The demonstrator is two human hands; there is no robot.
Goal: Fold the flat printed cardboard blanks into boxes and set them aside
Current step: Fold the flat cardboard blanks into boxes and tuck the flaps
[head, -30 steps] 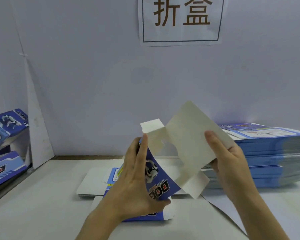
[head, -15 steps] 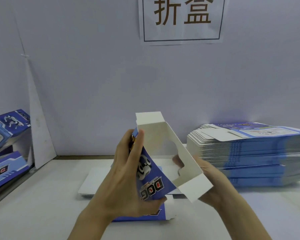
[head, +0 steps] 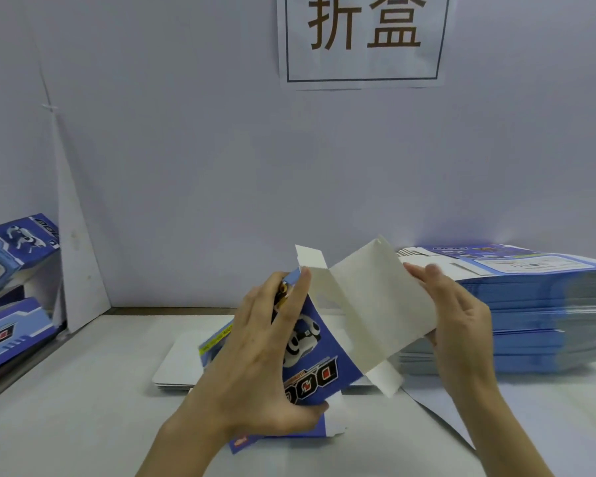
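I hold a partly folded blue printed box blank (head: 320, 356) above the table, its white inner panel (head: 375, 304) swung out to the right. My left hand (head: 258, 366) grips the blue printed side, thumb under its lower edge and fingers along its top. My right hand (head: 458, 321) holds the right edge of the white panel, fingers on its face. A small white flap (head: 308, 258) sticks up at the top and another (head: 387, 380) hangs at the bottom. A tall stack of flat blue blanks (head: 530, 304) lies at the right.
A few flat blanks (head: 179, 363) lie white side up on the table behind my hands, with another blue blank (head: 279, 438) under my left hand. Folded blue boxes (head: 11, 287) pile up at the left edge. A wall with a paper sign (head: 362, 39) stands close behind.
The white panel, folded into a box shape half a second ago, has swung open to the right. My right hand moved from under the box up onto the panel's right edge.
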